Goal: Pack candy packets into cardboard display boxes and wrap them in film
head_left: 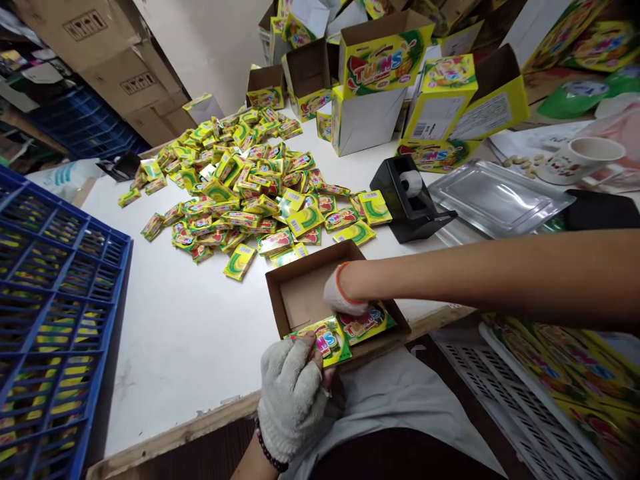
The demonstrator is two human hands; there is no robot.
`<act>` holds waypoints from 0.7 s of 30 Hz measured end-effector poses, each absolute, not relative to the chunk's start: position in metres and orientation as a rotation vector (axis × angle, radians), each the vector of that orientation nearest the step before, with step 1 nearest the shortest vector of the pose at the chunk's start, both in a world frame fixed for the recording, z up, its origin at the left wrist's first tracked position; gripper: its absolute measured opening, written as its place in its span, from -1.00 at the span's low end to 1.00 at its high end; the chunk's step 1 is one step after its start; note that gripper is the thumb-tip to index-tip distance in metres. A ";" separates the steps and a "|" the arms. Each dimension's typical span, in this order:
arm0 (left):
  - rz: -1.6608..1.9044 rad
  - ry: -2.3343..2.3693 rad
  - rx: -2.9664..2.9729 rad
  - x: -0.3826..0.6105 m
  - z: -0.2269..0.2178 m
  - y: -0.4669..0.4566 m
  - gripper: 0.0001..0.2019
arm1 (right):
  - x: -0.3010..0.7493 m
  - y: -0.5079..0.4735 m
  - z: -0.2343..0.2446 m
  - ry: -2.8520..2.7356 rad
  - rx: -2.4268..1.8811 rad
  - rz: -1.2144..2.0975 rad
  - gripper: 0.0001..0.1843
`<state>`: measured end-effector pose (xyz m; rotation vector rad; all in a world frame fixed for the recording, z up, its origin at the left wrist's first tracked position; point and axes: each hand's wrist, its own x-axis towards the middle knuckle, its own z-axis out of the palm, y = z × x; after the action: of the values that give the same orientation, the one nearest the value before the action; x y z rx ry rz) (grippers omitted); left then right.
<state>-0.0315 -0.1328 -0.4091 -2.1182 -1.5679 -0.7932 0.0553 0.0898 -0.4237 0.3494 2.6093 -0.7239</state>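
Note:
An open cardboard box, brown inside, sits at the table's near edge. My left hand, in a white glove with bare fingertips showing, is closed on a yellow-and-green Twins pack at the box's near left corner. A second Twins pack lies beside it in the near right corner. My right hand, in a white glove with an orange cuff, reaches down into the box above that pack. Its fingers are hidden, so its grip does not show. Beyond the box spreads a heap of small packs.
A black tape dispenser stands right of the heap, near a metal tray and a white cup. Printed cartons stack up behind. A blue crate is at left; a white basket sits low at right.

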 end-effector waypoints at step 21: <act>-1.206 -1.911 -2.100 -0.097 -0.344 -0.075 -0.72 | 0.068 0.086 -0.320 2.588 0.540 -0.522 -0.86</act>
<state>-0.0970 -0.0746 -0.3437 -2.1002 -1.9111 -1.2064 0.0680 0.0856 -0.3197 0.5396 2.5879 -0.5216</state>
